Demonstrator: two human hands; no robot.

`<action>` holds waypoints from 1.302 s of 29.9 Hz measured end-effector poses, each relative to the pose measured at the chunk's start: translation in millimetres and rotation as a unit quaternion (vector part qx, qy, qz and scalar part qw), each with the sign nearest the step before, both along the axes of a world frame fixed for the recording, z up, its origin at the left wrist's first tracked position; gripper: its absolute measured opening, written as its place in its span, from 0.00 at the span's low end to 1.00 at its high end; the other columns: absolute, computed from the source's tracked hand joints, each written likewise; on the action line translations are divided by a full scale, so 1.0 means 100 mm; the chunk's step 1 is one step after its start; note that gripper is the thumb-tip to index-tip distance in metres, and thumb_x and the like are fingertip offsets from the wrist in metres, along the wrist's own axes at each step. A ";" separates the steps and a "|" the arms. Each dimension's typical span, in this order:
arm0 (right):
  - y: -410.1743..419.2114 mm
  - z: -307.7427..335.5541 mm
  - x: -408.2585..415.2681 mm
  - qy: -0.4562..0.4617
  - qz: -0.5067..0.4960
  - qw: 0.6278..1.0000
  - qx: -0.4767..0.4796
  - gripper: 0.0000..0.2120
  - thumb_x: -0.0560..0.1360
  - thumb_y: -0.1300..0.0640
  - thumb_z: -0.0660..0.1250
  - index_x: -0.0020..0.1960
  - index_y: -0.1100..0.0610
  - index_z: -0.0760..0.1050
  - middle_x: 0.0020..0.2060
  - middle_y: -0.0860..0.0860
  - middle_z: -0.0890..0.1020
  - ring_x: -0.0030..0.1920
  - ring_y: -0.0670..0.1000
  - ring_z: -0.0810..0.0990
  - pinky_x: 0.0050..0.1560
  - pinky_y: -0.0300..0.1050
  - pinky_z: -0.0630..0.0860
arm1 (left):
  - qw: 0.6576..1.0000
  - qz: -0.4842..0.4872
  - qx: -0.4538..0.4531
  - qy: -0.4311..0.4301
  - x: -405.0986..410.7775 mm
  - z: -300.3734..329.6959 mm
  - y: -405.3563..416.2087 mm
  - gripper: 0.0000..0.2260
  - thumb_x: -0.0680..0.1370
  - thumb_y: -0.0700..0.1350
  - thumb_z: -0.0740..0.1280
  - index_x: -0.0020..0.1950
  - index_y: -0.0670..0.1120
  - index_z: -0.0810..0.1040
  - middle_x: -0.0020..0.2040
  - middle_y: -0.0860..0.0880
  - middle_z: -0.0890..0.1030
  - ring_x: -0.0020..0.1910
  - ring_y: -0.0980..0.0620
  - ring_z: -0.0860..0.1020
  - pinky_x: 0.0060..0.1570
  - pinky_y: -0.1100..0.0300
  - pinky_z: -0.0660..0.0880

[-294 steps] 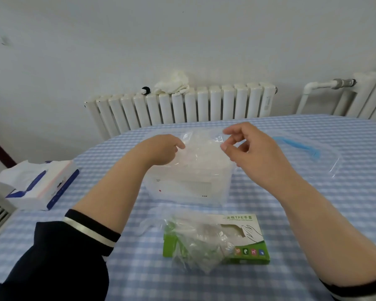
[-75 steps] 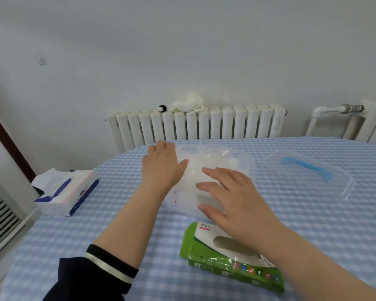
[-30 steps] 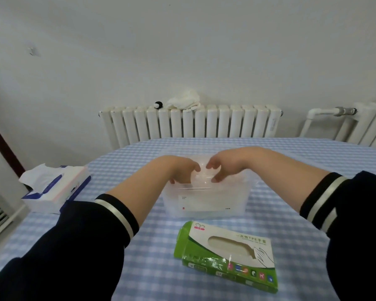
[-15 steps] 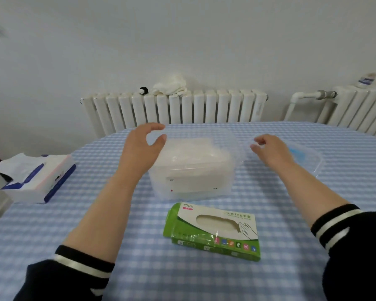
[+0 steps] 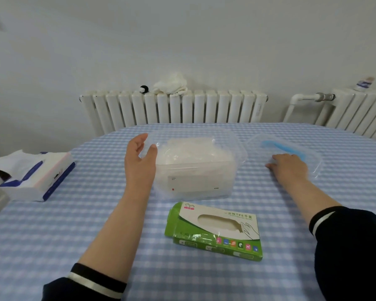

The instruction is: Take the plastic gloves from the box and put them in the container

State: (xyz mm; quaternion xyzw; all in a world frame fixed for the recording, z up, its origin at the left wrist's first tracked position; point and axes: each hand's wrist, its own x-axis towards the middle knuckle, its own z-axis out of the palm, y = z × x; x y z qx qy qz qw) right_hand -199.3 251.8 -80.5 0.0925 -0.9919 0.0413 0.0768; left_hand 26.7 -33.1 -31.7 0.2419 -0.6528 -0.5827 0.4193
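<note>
Setting: a domestic room, probably a dining area. Indicators: a bench (image 5: 52, 235) covered with a blue-and-white checked cloth; a white ribbed radiator (image 5: 174, 109) against a plain white wall (image 5: 182, 40), with a crumpled white cloth (image 5: 170, 86) lying on top; a second radiator (image 5: 360, 111) with pipework at right; an open pack of facial tissues (image 5: 35, 177) on the bench.

The left hand (image 5: 140, 161) is resting relaxed against the left wall of the clear container (image 5: 237, 148) holding the plastic gloves (image 5: 193, 152), while the right hand (image 5: 290, 167) is lying on the lid (image 5: 308, 151) right of the container, with the green box (image 5: 215, 231) lying in front of the container on the counter (image 5: 52, 224).
</note>
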 end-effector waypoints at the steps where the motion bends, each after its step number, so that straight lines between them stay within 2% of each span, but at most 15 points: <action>1: -0.01 0.00 -0.01 -0.004 0.005 1.000 0.005 0.15 0.80 0.44 0.58 0.49 0.54 0.75 0.49 0.54 0.80 0.55 0.56 0.74 0.43 0.47 0.68 | 1.000 0.001 0.004 -0.001 -0.01 0.00 -0.01 0.14 0.80 0.42 0.65 0.65 0.51 0.73 0.63 0.57 0.74 0.64 0.58 0.71 0.60 0.65 0.66; 5: -0.09 0.02 0.18 0.031 0.054 0.998 0.033 0.20 0.81 0.42 0.54 0.47 0.55 0.77 0.44 0.51 0.81 0.47 0.53 0.77 0.37 0.45 0.67 | 1.000 0.003 0.009 -0.007 -0.02 -0.02 -0.03 0.15 0.80 0.42 0.65 0.66 0.51 0.73 0.63 0.57 0.75 0.65 0.57 0.71 0.65 0.60 0.68; 8: -0.12 0.04 0.35 0.066 0.070 0.994 -0.051 0.26 0.80 0.39 0.52 0.42 0.57 0.77 0.36 0.51 0.80 0.40 0.54 0.79 0.34 0.46 0.68 | 1.000 0.005 0.011 -0.008 -0.03 -0.02 -0.03 0.14 0.80 0.41 0.64 0.65 0.50 0.73 0.63 0.56 0.75 0.64 0.57 0.72 0.68 0.57 0.68; 11: -0.09 0.09 0.19 0.026 0.006 0.983 -0.183 0.22 0.78 0.38 0.59 0.59 0.54 0.76 0.55 0.54 0.80 0.57 0.58 0.77 0.51 0.51 0.73 | 1.000 0.008 0.016 -0.004 -0.03 -0.03 -0.02 0.15 0.80 0.40 0.63 0.66 0.49 0.73 0.63 0.55 0.75 0.64 0.57 0.72 0.68 0.56 0.69; 13: 0.03 0.11 -0.01 -0.038 -0.073 0.984 -0.161 0.35 0.73 0.33 0.62 0.72 0.54 0.65 0.71 0.57 0.68 0.69 0.62 0.67 0.65 0.59 0.67 | 1.000 0.001 0.018 -0.006 -0.02 -0.03 -0.01 0.17 0.80 0.36 0.60 0.68 0.48 0.71 0.65 0.55 0.73 0.65 0.58 0.71 0.68 0.58 0.68; 15: 0.17 0.09 -0.22 -0.120 -0.170 0.966 -0.151 0.51 0.67 0.27 0.65 0.77 0.57 0.54 0.76 0.60 0.57 0.73 0.64 0.59 0.70 0.62 0.60 | 1.000 -0.013 0.022 -0.011 -0.02 -0.02 0.00 0.20 0.80 0.34 0.57 0.70 0.48 0.69 0.66 0.55 0.71 0.66 0.58 0.69 0.67 0.61 0.66; 19: 0.32 -0.05 -0.71 -0.198 -0.204 0.937 -0.204 0.71 0.46 0.26 0.75 0.76 0.62 0.52 0.71 0.60 0.67 0.70 0.63 0.66 0.69 0.59 0.65 | 0.998 -0.028 0.053 -0.021 -0.03 -0.02 -0.01 0.21 0.82 0.36 0.55 0.74 0.50 0.65 0.71 0.54 0.67 0.70 0.56 0.67 0.71 0.55 0.65; 21: 0.28 -0.02 -0.73 -0.202 -0.201 0.941 -0.184 0.66 0.48 0.29 0.77 0.74 0.63 0.57 0.69 0.60 0.69 0.69 0.62 0.67 0.69 0.57 0.65 | 0.997 -0.033 0.064 -0.023 -0.05 -0.03 -0.01 0.20 0.82 0.38 0.56 0.74 0.50 0.65 0.73 0.53 0.67 0.71 0.55 0.67 0.72 0.52 0.65; 23: 0.26 0.05 -0.65 -0.199 -0.208 0.938 -0.191 0.51 0.58 0.35 0.78 0.69 0.64 0.64 0.64 0.61 0.73 0.65 0.63 0.70 0.67 0.58 0.68 | 0.997 -0.039 0.067 -0.022 -0.05 -0.04 -0.01 0.20 0.82 0.38 0.56 0.74 0.50 0.65 0.73 0.53 0.67 0.70 0.55 0.68 0.72 0.51 0.65; 27: 0.29 0.19 -0.43 -0.189 -0.200 0.907 -0.318 0.34 0.66 0.48 0.78 0.62 0.67 0.70 0.52 0.62 0.78 0.51 0.65 0.78 0.48 0.56 0.77 | 0.997 -0.041 0.058 -0.015 -0.05 -0.04 0.00 0.21 0.82 0.37 0.55 0.75 0.49 0.64 0.74 0.53 0.65 0.71 0.56 0.65 0.72 0.56 0.63; 29: 0.31 0.19 -0.38 -0.174 -0.197 0.860 -0.437 0.28 0.71 0.54 0.75 0.63 0.68 0.68 0.47 0.63 0.77 0.41 0.61 0.80 0.35 0.49 0.75 | 0.998 -0.041 0.047 -0.015 -0.05 -0.04 0.02 0.22 0.82 0.36 0.54 0.75 0.50 0.63 0.72 0.55 0.65 0.68 0.59 0.65 0.64 0.67 0.64; 31: 0.34 0.18 -0.37 -0.189 -0.169 0.756 -0.603 0.18 0.74 0.60 0.71 0.60 0.64 0.69 0.47 0.60 0.77 0.26 0.51 0.81 0.23 0.41 0.73 | 0.998 -0.040 0.046 -0.015 -0.05 -0.03 0.03 0.23 0.81 0.35 0.53 0.75 0.50 0.62 0.68 0.57 0.65 0.64 0.62 0.66 0.56 0.74 0.64; 34: 0.26 0.20 -0.34 -0.195 -0.150 0.609 -0.754 0.02 0.77 0.66 0.65 0.47 0.62 0.72 0.54 0.61 0.77 0.20 0.45 0.78 0.19 0.34 0.70 | 0.998 -0.037 0.051 -0.015 -0.05 -0.04 0.01 0.24 0.81 0.35 0.53 0.77 0.49 0.59 0.74 0.54 0.63 0.70 0.59 0.64 0.69 0.63 0.62; 36: 0.17 0.30 -0.31 -0.126 -0.153 0.554 -0.809 0.07 0.76 0.68 0.66 0.54 0.65 0.74 0.53 0.60 0.79 0.25 0.45 0.81 0.24 0.35 0.74 | 0.997 -0.038 0.060 -0.015 -0.05 -0.04 0.00 0.24 0.82 0.36 0.54 0.77 0.49 0.59 0.76 0.51 0.63 0.72 0.56 0.64 0.73 0.54 0.62; 39: 0.02 0.54 -0.20 -0.014 -0.145 0.482 -0.864 0.16 0.76 0.66 0.66 0.64 0.65 0.72 0.47 0.59 0.82 0.27 0.44 0.82 0.28 0.34 0.74 | 0.996 -0.036 0.075 -0.015 -0.06 -0.03 -0.04 0.23 0.82 0.37 0.55 0.76 0.51 0.60 0.75 0.50 0.64 0.71 0.55 0.66 0.72 0.51 0.65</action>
